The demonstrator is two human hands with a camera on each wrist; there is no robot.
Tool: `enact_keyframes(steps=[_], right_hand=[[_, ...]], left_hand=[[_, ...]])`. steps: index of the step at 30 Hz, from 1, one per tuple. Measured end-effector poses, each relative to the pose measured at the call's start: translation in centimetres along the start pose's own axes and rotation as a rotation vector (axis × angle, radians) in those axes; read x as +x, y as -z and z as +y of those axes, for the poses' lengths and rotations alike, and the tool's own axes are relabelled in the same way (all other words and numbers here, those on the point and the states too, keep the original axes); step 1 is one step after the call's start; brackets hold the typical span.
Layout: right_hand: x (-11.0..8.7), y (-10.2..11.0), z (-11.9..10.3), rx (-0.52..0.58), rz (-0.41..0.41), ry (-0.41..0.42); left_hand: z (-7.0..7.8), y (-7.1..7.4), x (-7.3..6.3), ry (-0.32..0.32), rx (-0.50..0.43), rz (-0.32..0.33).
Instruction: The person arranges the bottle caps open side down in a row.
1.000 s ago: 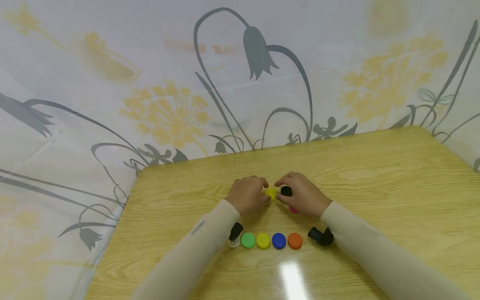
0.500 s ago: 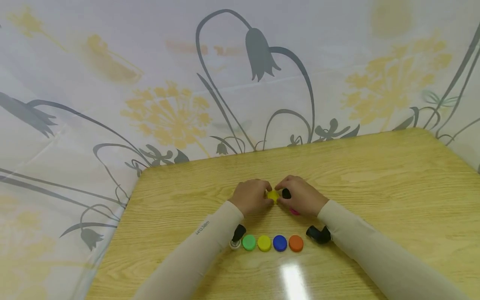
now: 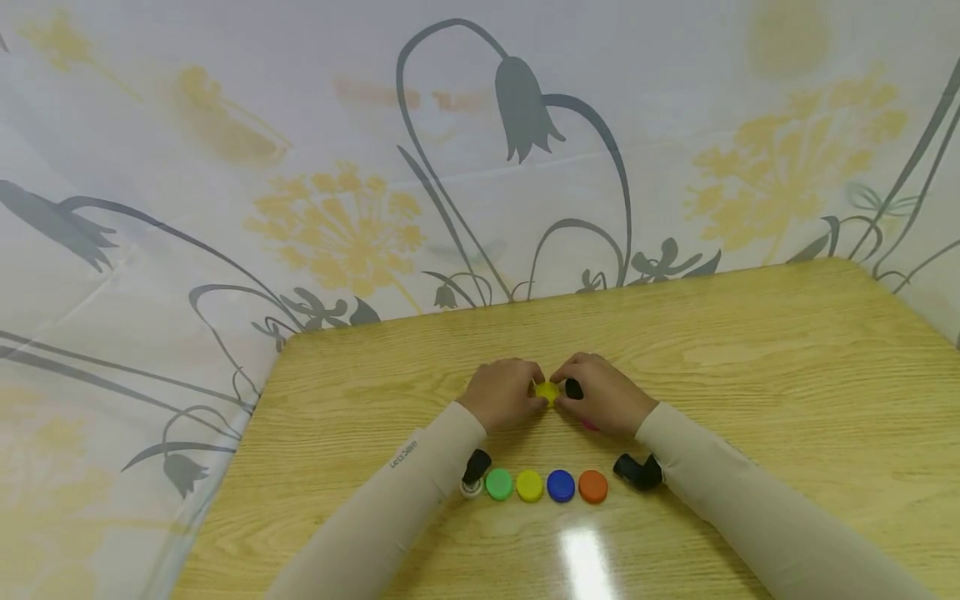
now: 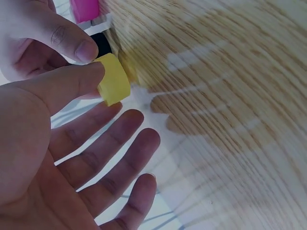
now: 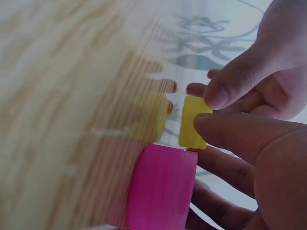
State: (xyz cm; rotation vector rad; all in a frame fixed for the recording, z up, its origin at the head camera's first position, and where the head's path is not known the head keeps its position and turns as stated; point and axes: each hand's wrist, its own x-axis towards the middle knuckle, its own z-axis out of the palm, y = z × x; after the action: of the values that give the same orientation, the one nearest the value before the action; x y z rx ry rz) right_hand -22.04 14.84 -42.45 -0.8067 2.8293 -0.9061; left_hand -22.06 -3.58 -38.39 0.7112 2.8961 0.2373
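A small yellow cap [image 3: 547, 392] is pinched between both hands near the middle of the table. My left hand [image 3: 504, 395] holds its left side with thumb and index finger; the left wrist view shows the other fingers spread. My right hand [image 3: 606, 395] pinches the cap's right side, the thumb [image 5: 211, 127] against its face. In the right wrist view a narrow gap shows between the yellow cap [image 5: 194, 122] and the tabletop. Under the right hand lie a black cap [image 3: 573, 388] and a pink ribbed cap [image 5: 163, 187], both partly hidden by that hand in the head view.
Nearer the body, a row holds a green cap [image 3: 498, 484], a yellow cap [image 3: 529, 486], a blue cap [image 3: 561, 486] and an orange cap [image 3: 593, 487]. A pale round piece [image 3: 471, 488] sits at its left end. Black curved parts [image 3: 637, 472] show beside the sleeves. Patterned fabric [image 3: 480, 167] hangs behind.
Both hands have closed in slightly on the yellow cap, the right thumb and fingers now meeting it. Over the last half second hardly anything has moved.
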Motion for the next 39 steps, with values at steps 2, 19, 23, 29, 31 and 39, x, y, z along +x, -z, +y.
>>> enact_keyframes(steps=[2,19,23,29,31,39], right_hand=[[-0.1,0.0,-0.1,-0.006,0.014,0.006],[-2.9,-0.1,-1.6,0.043,0.277,0.091],[-3.6,0.0,-1.8,0.095,0.308,0.112],[-4.7,0.3,-2.1,0.245,0.298,0.135],[-5.1,0.3,-2.2,0.256,0.302,0.142],[-6.9,0.7,-2.6,0.272,0.32,0.161]], left_hand=[[0.0,0.0,-0.1,-0.002,-0.009,0.0],[0.2,0.6,-2.8,-0.039,-0.32,0.083],[0.6,0.5,-3.3,-0.082,-0.37,0.138],[1.2,0.5,-4.3,-0.101,-0.429,0.179],[1.4,0.4,-4.6,-0.109,-0.445,0.193],[2.4,0.2,-6.0,-0.169,-0.454,0.258]])
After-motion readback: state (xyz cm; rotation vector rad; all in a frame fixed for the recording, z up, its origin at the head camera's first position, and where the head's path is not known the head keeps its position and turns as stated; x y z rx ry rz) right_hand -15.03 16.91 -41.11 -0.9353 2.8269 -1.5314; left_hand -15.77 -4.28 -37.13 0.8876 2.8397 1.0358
